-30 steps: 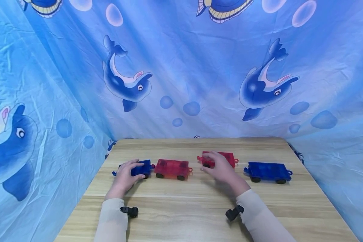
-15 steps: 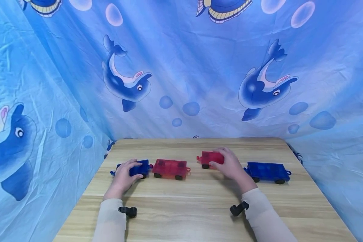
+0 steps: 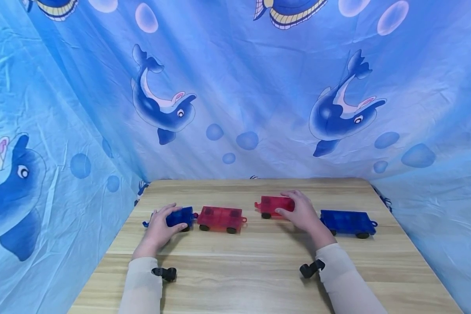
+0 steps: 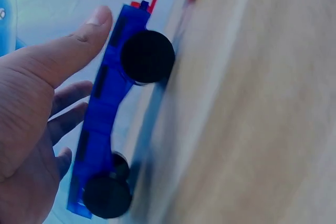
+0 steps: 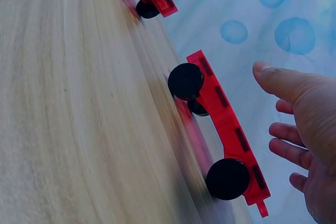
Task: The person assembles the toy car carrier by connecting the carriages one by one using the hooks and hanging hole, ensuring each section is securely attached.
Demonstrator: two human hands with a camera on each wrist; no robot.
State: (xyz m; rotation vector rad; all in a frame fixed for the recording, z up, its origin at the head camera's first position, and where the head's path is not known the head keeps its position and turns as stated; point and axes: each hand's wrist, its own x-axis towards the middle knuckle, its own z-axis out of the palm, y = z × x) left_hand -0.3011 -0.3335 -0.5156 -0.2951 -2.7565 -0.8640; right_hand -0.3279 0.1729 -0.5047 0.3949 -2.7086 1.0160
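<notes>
My left hand point(image 3: 159, 230) is over the left blue toy train car point(image 3: 186, 215), its thumb and fingers spread along the car's top and hiding the rear part. In the left wrist view, the straight thumb lies close to the upper edge of that car; contact is hard to tell. A red toy train car point(image 3: 221, 218) is hooked to the blue one's right end. Farther right, my right hand point(image 3: 303, 216) hovers over a second red car point(image 3: 273, 206), covering its right end. The right wrist view shows the fingers point(image 5: 289, 150) relaxed and apart from this car.
Another blue car point(image 3: 347, 222) stands to the right of my right hand, partly behind the wrist. All the cars are on a wooden table point(image 3: 235, 266). A blue dolphin-printed cloth point(image 3: 251, 104) hangs behind the table and at its sides.
My right hand has shifted to the right along the second red car, uncovering its left part. The cars and my left hand stay nearly where they were.
</notes>
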